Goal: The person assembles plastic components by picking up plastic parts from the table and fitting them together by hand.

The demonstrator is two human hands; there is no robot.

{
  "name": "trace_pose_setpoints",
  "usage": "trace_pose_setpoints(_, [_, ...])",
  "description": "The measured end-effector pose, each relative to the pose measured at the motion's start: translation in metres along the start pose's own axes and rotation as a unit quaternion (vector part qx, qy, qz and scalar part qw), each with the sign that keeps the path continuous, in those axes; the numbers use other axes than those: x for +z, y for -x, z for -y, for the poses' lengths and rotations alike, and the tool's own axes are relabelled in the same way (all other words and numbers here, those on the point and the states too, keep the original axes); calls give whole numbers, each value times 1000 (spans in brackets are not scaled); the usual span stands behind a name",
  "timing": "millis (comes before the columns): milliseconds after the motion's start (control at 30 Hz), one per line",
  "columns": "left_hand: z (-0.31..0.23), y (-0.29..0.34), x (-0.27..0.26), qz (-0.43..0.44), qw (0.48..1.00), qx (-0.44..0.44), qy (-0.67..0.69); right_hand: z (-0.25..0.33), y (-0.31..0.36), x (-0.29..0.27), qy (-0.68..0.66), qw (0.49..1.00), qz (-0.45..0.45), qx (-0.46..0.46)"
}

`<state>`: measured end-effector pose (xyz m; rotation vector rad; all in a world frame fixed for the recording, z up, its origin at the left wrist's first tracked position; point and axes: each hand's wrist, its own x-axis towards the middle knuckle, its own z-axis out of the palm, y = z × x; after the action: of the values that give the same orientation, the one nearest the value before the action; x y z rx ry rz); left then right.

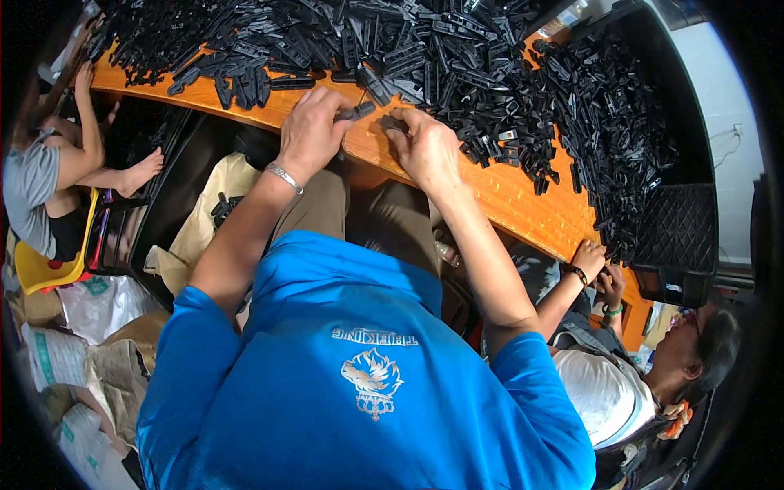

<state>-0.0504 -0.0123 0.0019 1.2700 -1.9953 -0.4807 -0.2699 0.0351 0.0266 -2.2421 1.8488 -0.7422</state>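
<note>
At the near edge of an orange wooden table, my left hand pinches a small black plastic part between thumb and fingers. My right hand is a short way to its right, its thumb and forefinger closed on another small black plastic piece. The two pieces are close together but look apart. Long, narrow black plastic parts are heaped just beyond both hands. Shorter black clip-like pieces lie loose to the right of my right hand. My fingers partly cover both held pieces.
A large heap of small black parts runs along the right by a black crate. One person's hands work at the table's right edge; another person sits at left. An open paper sack stands beside my left forearm.
</note>
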Motion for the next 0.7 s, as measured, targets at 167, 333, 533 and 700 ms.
trace_pose_setpoints(167, [8,-2,-6,40,996,80,25,0,-9,16,-89,994,-56,-34])
trace_pose_setpoints(333, [19,-3,-2,26,995,89,36,-13,-19,15,-82,995,-41,-34])
trace_pose_setpoints(533, [26,-4,1,39,995,36,84,-17,-37,5,-37,996,27,-70])
trace_pose_setpoints(700, [29,-8,6,35,994,34,101,-28,-49,6,-32,985,51,-162])
